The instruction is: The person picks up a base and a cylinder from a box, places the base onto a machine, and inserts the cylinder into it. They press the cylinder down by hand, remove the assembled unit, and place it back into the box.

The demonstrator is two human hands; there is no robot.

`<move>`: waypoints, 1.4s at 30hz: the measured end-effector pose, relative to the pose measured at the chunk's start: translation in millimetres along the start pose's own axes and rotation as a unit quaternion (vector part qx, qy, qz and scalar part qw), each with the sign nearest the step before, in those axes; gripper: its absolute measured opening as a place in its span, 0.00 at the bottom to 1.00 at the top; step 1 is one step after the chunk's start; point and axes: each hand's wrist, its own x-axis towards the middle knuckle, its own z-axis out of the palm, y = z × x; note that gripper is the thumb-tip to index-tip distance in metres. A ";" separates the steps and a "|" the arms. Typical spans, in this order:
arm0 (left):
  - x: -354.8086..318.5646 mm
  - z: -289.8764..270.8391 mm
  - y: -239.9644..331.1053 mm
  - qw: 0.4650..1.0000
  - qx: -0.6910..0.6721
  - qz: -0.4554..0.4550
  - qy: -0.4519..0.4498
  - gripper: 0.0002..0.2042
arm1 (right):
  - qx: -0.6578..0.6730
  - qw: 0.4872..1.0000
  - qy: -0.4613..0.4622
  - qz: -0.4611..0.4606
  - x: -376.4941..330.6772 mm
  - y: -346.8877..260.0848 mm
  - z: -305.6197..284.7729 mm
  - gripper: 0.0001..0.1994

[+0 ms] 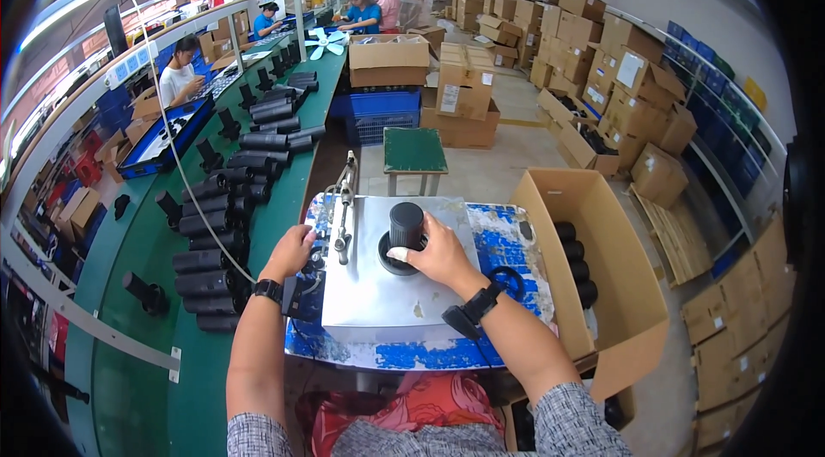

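At the left, rows of black canisters lay on a green bench, some others standing upright. The left hand was beside the small fittings at the left edge of a blue-and-white worktable, its thumb on top and its fingers partly hidden; whether it gripped anything could not be told. Next came a silver metal fixture, mounted on the left part of a metal box. Near the middle of that box stood a ribbed black cylinder, upright, dark and flat-topped, its base within a round black ring. The right hand pinched the cylinder low down, thumb on the near side, fingers around its right side. A carton farther back bore a white label, too small to read. At the right, an open cardboard box held more black pieces; behind it, stacked cartons carried white labels, likewise unreadable.
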 end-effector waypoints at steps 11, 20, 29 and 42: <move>-242.4 -56.8 156.9 0.947 -0.122 0.161 0.248 0.13 | 0.055 0.996 0.077 0.003 13.5 4.8 -7.4 0.30; -335.2 -48.3 155.4 0.950 -0.188 0.056 0.244 0.18 | 0.334 0.901 0.081 -0.265 -22.4 -188.2 -94.7 0.31; -332.9 -38.6 190.8 0.899 -0.165 0.238 0.327 0.27 | -0.010 0.884 0.101 -0.456 -173.8 -142.7 48.2 0.14; -387.6 -104.9 98.4 0.876 0.042 -0.094 0.471 0.29 | -0.086 0.943 -0.023 -0.321 -193.2 -90.7 19.2 0.22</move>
